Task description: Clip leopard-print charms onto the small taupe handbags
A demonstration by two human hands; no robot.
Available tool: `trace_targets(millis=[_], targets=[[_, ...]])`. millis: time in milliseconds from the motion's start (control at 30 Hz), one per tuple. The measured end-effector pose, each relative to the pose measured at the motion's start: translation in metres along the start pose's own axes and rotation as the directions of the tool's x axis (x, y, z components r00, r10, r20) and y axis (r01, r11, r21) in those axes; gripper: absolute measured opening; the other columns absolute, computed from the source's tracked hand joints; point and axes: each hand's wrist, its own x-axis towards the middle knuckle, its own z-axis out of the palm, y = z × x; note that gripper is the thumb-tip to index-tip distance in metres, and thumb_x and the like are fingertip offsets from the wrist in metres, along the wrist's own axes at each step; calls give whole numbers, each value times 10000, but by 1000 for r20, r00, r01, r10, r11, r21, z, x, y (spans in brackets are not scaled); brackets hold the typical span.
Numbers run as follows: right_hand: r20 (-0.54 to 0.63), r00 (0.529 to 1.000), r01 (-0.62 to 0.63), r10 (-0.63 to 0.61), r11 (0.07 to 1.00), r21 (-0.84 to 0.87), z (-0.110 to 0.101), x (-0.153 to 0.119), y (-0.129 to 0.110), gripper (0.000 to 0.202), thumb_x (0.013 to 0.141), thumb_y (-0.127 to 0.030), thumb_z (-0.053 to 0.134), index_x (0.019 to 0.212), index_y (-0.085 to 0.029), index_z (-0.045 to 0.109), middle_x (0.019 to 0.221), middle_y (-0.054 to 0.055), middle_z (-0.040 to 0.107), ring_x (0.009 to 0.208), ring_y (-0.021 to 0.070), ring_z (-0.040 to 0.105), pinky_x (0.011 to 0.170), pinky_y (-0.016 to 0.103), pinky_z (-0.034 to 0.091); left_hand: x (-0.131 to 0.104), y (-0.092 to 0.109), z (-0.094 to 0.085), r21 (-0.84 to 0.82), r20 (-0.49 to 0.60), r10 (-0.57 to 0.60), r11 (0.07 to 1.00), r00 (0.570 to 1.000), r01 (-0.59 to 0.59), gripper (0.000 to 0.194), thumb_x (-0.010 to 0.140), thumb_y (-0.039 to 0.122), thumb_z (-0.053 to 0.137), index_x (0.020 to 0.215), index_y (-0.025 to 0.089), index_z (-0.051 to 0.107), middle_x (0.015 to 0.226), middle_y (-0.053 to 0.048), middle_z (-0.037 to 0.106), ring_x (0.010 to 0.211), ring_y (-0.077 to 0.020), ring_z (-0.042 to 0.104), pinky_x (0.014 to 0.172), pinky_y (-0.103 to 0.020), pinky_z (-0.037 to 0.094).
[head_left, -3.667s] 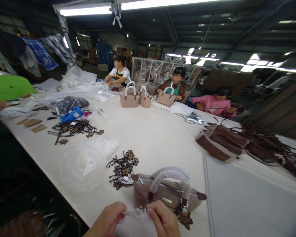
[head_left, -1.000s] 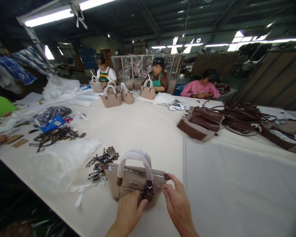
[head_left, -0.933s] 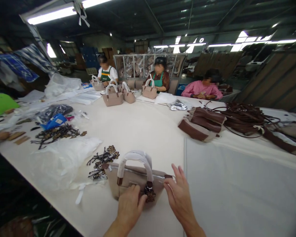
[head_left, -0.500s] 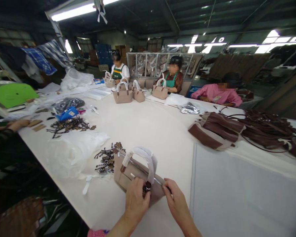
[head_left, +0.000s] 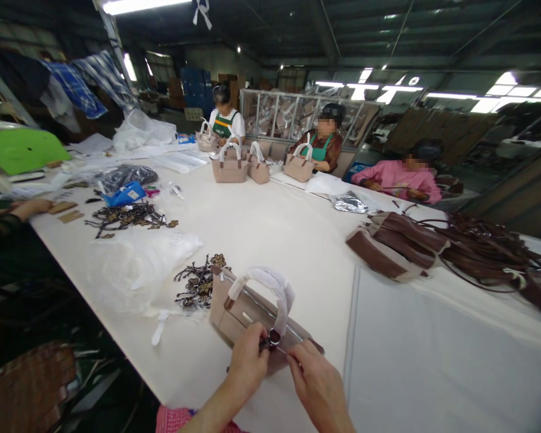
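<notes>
A beige handbag [head_left: 238,313] stands tilted on the table in front of me, its looped handles [head_left: 277,288] wrapped in white. At the base of the near handle is a metal ring [head_left: 275,337]. My left hand [head_left: 249,358] is closed beside that ring, pinching a dark beaded charm [head_left: 264,343] mostly covered by the fingers. Just right of it, my right hand [head_left: 318,376] pinches a thin cord that runs toward the ring; its far end is hidden. Behind the bag's left end lies a pile of black charms with patterned flowers [head_left: 201,282].
Clear plastic bags [head_left: 135,270] and more charms [head_left: 130,216] lie left. Brown-and-beige bags [head_left: 397,243] and brown straps [head_left: 487,246] are piled right. Finished-looking handbags [head_left: 229,168] stand at the back, near several seated people. Another person's hand [head_left: 33,207] rests at the left edge.
My right hand has left the bag's top edge and moved left, close to the ring, now pinching a thin cord. The left hand stays by the ring.
</notes>
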Motion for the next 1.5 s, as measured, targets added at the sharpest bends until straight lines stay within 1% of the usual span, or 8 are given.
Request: trace_targets(millis=[133,267,467,667,833,1100,1300,1500], targets=[[-3,1000,-23,23,1000,-13,9,-5,-4,242,940,-212,392,781,-254,570,758,3,634,635,174,648,537,280,439,0,-6,0,-107,44,-27,994,999,32,226,641,26,487,776,207,492,774,2,591,784,-185,543,714,-273,366],[-11,1000,-16,16,1000,-9,6,-3,-6,240,929,-222,416,747,-248,571,720,-10,629,601,164,649,517,270,422,-3,-4,1,-183,33,-39,982,999,45,240,631,35,495,801,203,509,777,12,587,788,-180,543,720,-268,369],[-44,999,-23,22,1000,-10,5,-3,-4,262,939,-239,404,738,-243,572,699,-9,630,589,163,646,516,271,404,-2,-5,5,-296,27,-88,951,996,92,120,695,98,517,758,199,529,704,28,565,729,-161,534,691,-260,390],[-44,998,-44,44,999,-11,14,-7,-7,317,964,-262,363,740,-243,587,714,2,631,597,156,630,524,270,380,4,-16,8,-529,165,-191,811,967,251,186,603,88,562,749,190,508,630,61,528,601,-118,518,573,-224,386],[-89,995,-42,44,999,16,14,-4,-13,373,985,-289,325,736,-234,598,697,8,628,573,146,613,520,272,365,2,-13,7,-607,199,-208,741,958,287,201,573,131,584,743,191,496,614,74,516,573,-103,502,559,-218,379],[-133,991,-20,27,998,55,17,1,-18,440,1003,-339,284,735,-233,617,670,11,635,573,142,629,525,265,368,-1,-13,11,-552,173,-182,796,968,249,198,584,121,563,738,203,469,616,73,500,578,-112,489,555,-224,372],[-136,990,-31,31,1000,6,16,2,-21,387,984,-299,318,717,-237,590,655,7,625,541,148,612,496,278,336,-8,-7,7,-327,-1,-95,941,995,89,159,636,98,545,733,208,484,665,55,506,680,-138,490,640,-242,361],[-112,992,-61,57,998,-29,21,1,-23,285,945,-241,374,725,-238,556,683,7,612,581,160,612,518,288,330,-13,-6,5,-238,-27,-66,970,997,58,156,668,107,532,765,220,488,703,47,549,702,-148,522,661,-244,363]])
